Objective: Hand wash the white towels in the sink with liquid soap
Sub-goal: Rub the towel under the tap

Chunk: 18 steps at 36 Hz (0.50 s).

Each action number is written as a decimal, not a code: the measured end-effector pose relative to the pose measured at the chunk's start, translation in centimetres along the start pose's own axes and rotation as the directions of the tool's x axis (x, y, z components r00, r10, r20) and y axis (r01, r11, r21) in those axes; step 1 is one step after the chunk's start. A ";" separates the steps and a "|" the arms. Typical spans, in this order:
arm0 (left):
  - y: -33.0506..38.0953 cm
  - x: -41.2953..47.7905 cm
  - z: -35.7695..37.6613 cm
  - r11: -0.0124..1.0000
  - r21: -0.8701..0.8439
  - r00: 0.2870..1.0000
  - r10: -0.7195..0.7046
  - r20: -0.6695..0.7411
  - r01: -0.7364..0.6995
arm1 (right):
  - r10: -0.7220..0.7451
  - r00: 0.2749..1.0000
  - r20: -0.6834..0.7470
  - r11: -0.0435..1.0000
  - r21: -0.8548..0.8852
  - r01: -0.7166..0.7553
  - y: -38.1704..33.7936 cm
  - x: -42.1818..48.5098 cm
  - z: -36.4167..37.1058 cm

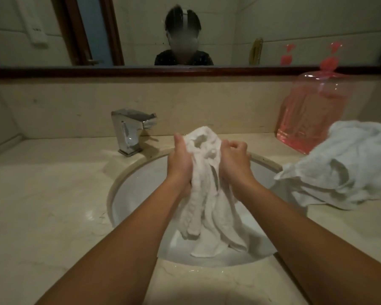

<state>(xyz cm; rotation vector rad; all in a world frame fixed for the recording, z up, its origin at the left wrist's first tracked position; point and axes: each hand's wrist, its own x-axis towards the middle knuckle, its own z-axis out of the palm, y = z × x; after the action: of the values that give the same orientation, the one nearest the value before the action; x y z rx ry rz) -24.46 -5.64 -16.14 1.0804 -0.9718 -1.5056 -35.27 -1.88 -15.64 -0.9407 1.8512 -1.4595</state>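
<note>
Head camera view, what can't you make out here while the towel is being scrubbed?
Sink drain, head view: hidden under the white towel and the forearms.
Fingers of the left hand, head view: behind the towel that it and the right hand grip.
Towel pile on the counter, head view: cut off by the right edge.
Pink bag, head view: no label readable, contents unclear.

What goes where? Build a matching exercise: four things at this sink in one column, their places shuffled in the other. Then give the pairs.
1. tap
2. pink bag
3. held towel
4. towel pile

A. in left hand and right hand, over the sink
B. on the counter, right of the sink
C. behind the sink, left
D. against the back wall, right

Pairs: 1-C, 2-D, 3-A, 4-B
</note>
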 end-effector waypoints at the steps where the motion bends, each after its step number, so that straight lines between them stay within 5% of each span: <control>1: -0.3 0.6 -0.3 0.997 -0.065 0.999 -0.037 0.013 0.038 | -0.053 0.998 -0.017 0.998 -0.032 0.053 0.1 -0.4 -0.2; 6: 0.1 0.5 -1.0 0.990 -0.116 0.995 -0.073 0.074 0.081 | -0.162 0.945 0.283 0.984 -0.020 0.175 0.3 -2.5 0.7; 12: 0.5 0.0 -1.6 0.961 0.219 0.971 0.125 0.205 -0.170 | -0.089 0.965 0.248 0.993 0.097 0.067 1.6 -0.1 0.1; 18: 1.0 0.7 -2.8 0.808 0.415 0.897 0.439 0.050 -0.418 | -0.024 0.951 0.308 0.918 0.385 -0.101 0.5 0.0 -1.4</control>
<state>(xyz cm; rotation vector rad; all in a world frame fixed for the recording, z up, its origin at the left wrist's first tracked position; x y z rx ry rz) -21.55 -6.65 -16.13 1.0871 -1.4392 -0.9132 -36.48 -1.06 -15.80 -0.8633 1.2776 -1.4912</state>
